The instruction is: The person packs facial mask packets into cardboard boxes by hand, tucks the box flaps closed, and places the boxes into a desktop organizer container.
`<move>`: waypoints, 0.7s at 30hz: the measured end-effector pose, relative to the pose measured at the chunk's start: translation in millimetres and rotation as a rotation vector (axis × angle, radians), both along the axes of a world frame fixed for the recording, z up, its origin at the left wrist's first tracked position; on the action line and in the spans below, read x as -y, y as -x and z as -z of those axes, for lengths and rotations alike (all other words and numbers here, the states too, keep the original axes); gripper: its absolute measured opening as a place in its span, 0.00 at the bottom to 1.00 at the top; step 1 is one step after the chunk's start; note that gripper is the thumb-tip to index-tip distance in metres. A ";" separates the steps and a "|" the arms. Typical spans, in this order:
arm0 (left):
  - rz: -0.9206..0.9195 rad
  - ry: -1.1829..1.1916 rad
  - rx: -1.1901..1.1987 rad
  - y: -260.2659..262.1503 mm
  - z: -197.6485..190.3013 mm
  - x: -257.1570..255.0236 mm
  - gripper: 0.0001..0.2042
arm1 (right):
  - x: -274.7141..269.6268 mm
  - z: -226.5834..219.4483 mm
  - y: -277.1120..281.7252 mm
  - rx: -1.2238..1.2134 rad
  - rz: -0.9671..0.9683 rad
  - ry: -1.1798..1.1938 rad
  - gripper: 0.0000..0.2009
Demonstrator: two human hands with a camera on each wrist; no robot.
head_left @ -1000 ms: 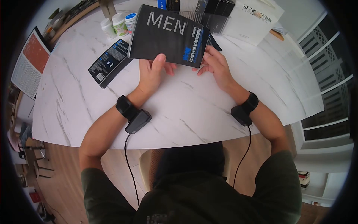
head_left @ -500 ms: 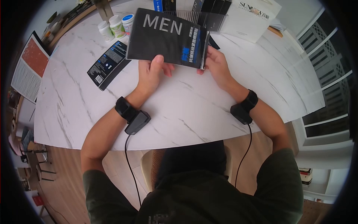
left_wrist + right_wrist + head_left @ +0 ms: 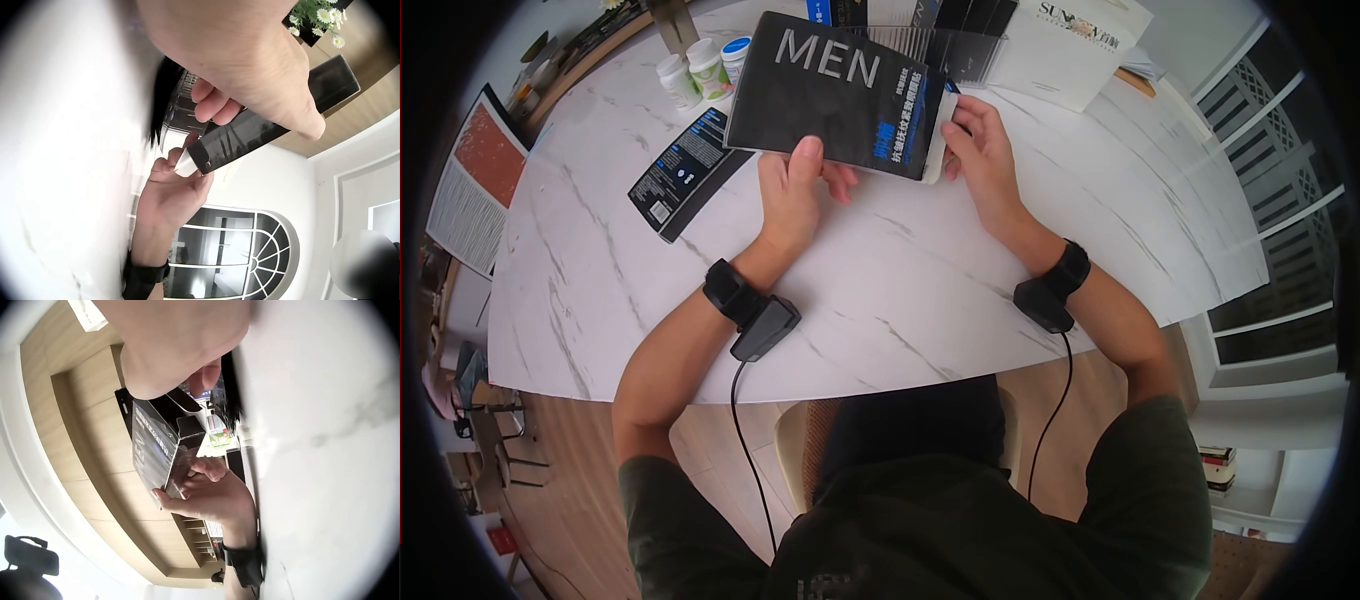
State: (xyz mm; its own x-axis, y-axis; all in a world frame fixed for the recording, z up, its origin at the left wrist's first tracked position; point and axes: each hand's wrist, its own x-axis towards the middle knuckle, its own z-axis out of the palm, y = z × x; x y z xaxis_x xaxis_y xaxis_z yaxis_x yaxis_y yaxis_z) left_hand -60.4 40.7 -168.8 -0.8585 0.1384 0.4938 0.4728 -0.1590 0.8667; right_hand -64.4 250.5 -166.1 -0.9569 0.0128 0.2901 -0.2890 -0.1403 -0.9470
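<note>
A flat black box (image 3: 820,110) with "MEN" in silver letters is held tilted over the table. My left hand (image 3: 790,205) grips its lower edge, thumb on the printed front and fingers behind. At the box's right end, a pale end flap (image 3: 936,150) sticks out, and the fingers of my right hand (image 3: 990,165) pinch there. From the left wrist, the box (image 3: 240,137) appears edge-on with the white flap (image 3: 185,164) at its end. In the right wrist view, dark flaps (image 3: 189,426) stand out from the opened end.
Another black box (image 3: 685,170) lies on the marble-patterned table (image 3: 880,320), left of my left hand. Several small bottles (image 3: 705,70) stand behind it. A clear organizer (image 3: 990,65) holding dark boxes is at the back, beside a white paper bag (image 3: 1065,50).
The box has shifted slightly left. Its right end has come open, with a pale flap now showing, and my right hand's fingers have moved round that end.
</note>
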 end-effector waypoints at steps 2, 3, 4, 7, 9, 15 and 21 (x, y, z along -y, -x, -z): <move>0.009 -0.014 0.008 -0.5 -0.9 0.0 0.26 | 0.2 4.3 3.0 -0.076 0.101 -0.059 0.15; 0.009 -0.014 0.008 -0.3 -0.5 0.3 0.26 | -0.4 6.8 7.5 -0.152 0.112 -0.061 0.15; 0.006 -0.011 0.004 0.2 0.5 0.7 0.26 | -0.9 9.4 10.3 -0.228 0.123 -0.062 0.15; 0.014 -0.022 -0.004 -0.8 -0.2 0.4 0.25 | -8.4 12.8 9.7 -0.167 -0.052 -0.332 0.11; 0.025 -0.036 -0.010 -0.8 1.0 -0.8 0.25 | -15.4 5.4 5.6 0.009 -0.173 -0.252 0.13; 0.083 -0.096 -0.035 -2.5 4.2 -1.9 0.17 | -4.2 4.0 0.6 0.214 -0.403 0.174 0.23; 0.103 -0.064 -0.097 -3.2 5.6 -2.3 0.18 | 2.0 -0.7 -4.4 0.210 -0.437 0.037 0.27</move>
